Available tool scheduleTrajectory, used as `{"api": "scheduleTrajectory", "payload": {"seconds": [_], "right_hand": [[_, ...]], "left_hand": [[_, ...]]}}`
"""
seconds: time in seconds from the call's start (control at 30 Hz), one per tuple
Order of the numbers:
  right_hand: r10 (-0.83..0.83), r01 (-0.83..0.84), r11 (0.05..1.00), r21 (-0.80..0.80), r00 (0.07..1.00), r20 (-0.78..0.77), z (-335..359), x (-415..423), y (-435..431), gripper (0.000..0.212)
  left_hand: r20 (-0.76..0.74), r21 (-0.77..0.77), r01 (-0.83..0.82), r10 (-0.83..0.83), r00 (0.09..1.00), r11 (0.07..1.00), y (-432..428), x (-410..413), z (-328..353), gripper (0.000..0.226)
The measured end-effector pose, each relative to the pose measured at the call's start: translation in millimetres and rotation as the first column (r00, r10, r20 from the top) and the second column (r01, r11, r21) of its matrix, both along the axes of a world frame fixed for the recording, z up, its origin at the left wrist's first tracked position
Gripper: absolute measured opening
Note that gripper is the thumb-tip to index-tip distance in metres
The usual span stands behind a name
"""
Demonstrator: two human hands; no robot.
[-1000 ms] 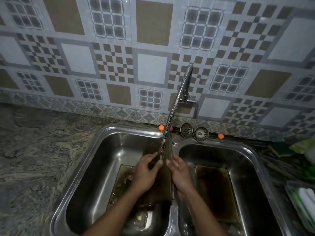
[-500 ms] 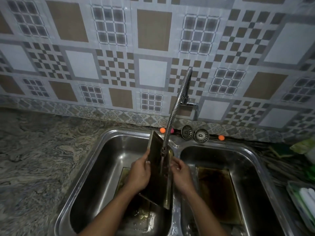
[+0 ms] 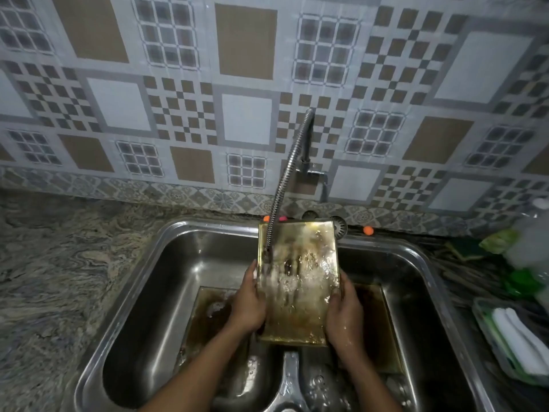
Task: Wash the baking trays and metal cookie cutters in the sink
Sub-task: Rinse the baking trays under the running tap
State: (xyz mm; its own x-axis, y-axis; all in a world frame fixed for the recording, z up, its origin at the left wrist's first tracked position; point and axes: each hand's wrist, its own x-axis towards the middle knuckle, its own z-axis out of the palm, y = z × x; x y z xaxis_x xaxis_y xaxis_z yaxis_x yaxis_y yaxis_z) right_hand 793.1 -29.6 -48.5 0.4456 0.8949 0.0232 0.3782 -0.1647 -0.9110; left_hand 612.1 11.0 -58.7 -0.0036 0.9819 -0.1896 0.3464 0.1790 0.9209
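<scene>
A gold-coloured rectangular baking tray [image 3: 303, 281] is held up over the divider of a double steel sink [image 3: 142, 281], its stained inner face turned toward me. Water from the flexible tap hose [image 3: 282, 185] runs down over it. My left hand [image 3: 248, 304] grips the tray's left edge and my right hand [image 3: 344, 313] grips its right edge. A second dark tray [image 3: 208, 310] lies flat in the left basin, and a third tray [image 3: 377, 316] lies in the right basin. No cookie cutters are clearly visible.
Marbled stone counter [image 3: 44, 278] stretches to the left. Two sink strainers [image 3: 338, 226] and small orange balls [image 3: 368, 230] sit on the back ledge. At right stand a plastic container with white items [image 3: 514, 340] and green sponges and a bottle [image 3: 525, 257].
The tray has been turned from edge-on to facing me flat under the running water. Both hands have shifted to its side edges.
</scene>
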Motion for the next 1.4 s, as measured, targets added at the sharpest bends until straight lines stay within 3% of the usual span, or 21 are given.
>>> {"api": "scheduleTrajectory", "payload": {"seconds": [0.13, 0.23, 0.37, 0.47, 0.57, 0.63, 0.7, 0.8, 0.93, 1.07, 1.13, 1.2, 1.4], "right_hand": [[-0.068, 0.048, 0.985, 0.167, 0.991, 0.116, 6.8, 37.9, -19.3, 0.032], [-0.068, 0.047, 0.986, 0.159, 0.989, 0.132, 5.4, 62.6, -23.0, 0.024], [-0.075, 0.058, 0.992, 0.112, 0.985, 0.155, -5.4, 88.8, -24.2, 0.026], [-0.070, 0.056, 0.994, 0.095, 0.987, 0.148, -14.5, 107.1, -23.8, 0.029], [-0.147, 0.127, 0.982, 0.139, 0.979, 0.140, -22.3, 134.1, -17.5, 0.030], [-0.171, 0.156, 0.983, 0.095, 0.971, 0.166, -29.5, 155.6, -10.8, 0.034], [-0.164, 0.166, 0.986, 0.007, 0.969, 0.187, -41.7, 175.8, -6.1, 0.037], [-0.072, 0.129, 0.969, -0.211, 0.963, 0.260, -77.3, 202.6, 1.4, 0.039], [0.018, 0.087, 0.897, -0.434, 0.973, 0.232, -127.7, 224.9, 11.3, 0.026], [0.102, 0.106, 0.787, -0.608, 0.949, 0.297, -202.7, 248.6, 20.7, 0.023], [0.140, 0.106, 0.760, -0.641, 0.937, 0.320, -236.1, 255.1, 21.6, 0.026], [0.154, 0.104, 0.773, -0.625, 0.926, 0.345, -221.3, 245.6, 21.1, 0.028], [0.165, -0.002, 0.776, -0.631, 0.966, 0.200, -201.1, 242.0, 21.7, 0.036]], "left_hand": [[-0.012, 0.023, -0.047, 0.048, 0.999, 0.999, 2.0, 43.6, -8.6, 0.032], [0.042, 0.143, -0.098, 0.093, 0.995, 0.985, -0.2, 65.8, -7.3, 0.029], [-0.005, 0.306, -0.182, 0.192, 0.981, 0.935, -2.1, 85.3, -13.2, 0.019], [0.023, 0.338, -0.142, 0.143, 0.989, 0.930, -5.0, 99.8, -7.9, 0.017], [0.106, 0.248, -0.097, 0.072, 0.992, 0.964, -2.2, 120.3, -9.8, 0.030], [0.066, 0.202, -0.041, 0.028, 0.997, 0.978, -2.5, 133.9, -16.4, 0.043], [-0.068, 0.142, 0.053, -0.044, 0.997, 0.988, -3.2, 145.9, -29.1, 0.049], [-0.227, -0.026, 0.179, -0.180, 0.957, 0.984, -3.8, 160.2, -52.8, 0.033], [-0.218, -0.121, 0.247, -0.268, 0.938, 0.961, -3.4, 173.7, -77.5, 0.042], [-0.174, -0.257, 0.312, -0.361, 0.916, 0.915, 3.9, 184.8, -100.7, 0.041], [-0.168, -0.300, 0.326, -0.386, 0.907, 0.896, 7.5, 189.0, -117.8, 0.048], [-0.212, -0.306, 0.325, -0.397, 0.893, 0.895, 8.5, 192.2, -124.4, 0.057], [-0.258, -0.303, 0.288, -0.369, 0.893, 0.908, 7.1, 199.8, -137.0, 0.046]]}}
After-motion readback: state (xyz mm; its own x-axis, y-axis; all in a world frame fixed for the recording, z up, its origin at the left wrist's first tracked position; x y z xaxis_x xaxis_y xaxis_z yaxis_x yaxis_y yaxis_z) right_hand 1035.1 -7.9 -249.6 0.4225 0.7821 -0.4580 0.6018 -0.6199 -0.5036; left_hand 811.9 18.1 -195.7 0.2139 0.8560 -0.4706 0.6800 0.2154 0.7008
